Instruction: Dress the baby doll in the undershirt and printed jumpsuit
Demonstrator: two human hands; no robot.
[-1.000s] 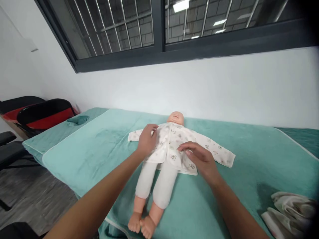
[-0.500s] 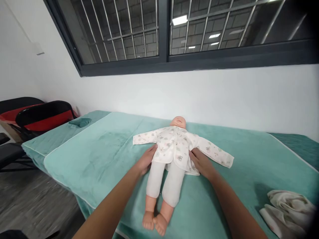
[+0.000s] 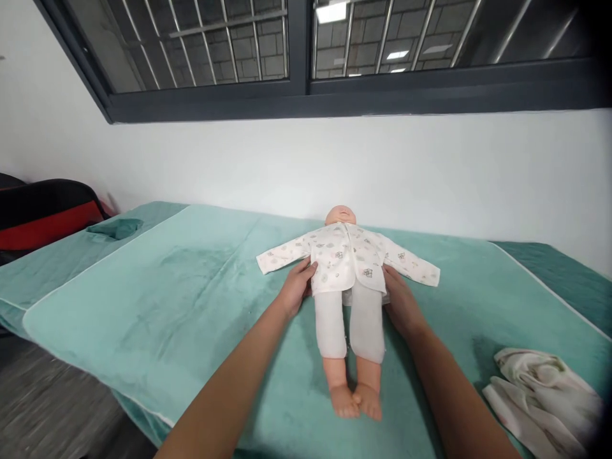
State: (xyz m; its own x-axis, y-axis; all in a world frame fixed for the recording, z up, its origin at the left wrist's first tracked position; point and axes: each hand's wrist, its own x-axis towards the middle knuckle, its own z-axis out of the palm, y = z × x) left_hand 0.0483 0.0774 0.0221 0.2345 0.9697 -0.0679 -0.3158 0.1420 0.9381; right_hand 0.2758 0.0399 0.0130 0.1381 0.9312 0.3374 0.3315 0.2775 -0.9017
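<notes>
A baby doll (image 3: 350, 306) lies on its back on a teal towel (image 3: 191, 299), head toward the wall, bare feet toward me. It wears a white printed jacket (image 3: 347, 258) with sleeves spread out and white trousers. My left hand (image 3: 297, 287) presses against the doll's left flank at the jacket's hem, fingers together and curved along the body. On the other flank my right hand (image 3: 400, 299) does the same. Both hands cup the torso at the waist; the fingertips are partly hidden under the jacket's edge.
A crumpled white cloth (image 3: 545, 398) lies at the near right of the towel. A small dark green cloth (image 3: 115, 227) sits at the far left. A black and red chair (image 3: 43, 213) stands left of the bed. White wall and a barred window (image 3: 306, 44) lie behind.
My hands slid from the top of the doll's jacket down to its two sides at the waist. The doll now lies straighter, legs pointing at me, and the view has shifted left.
</notes>
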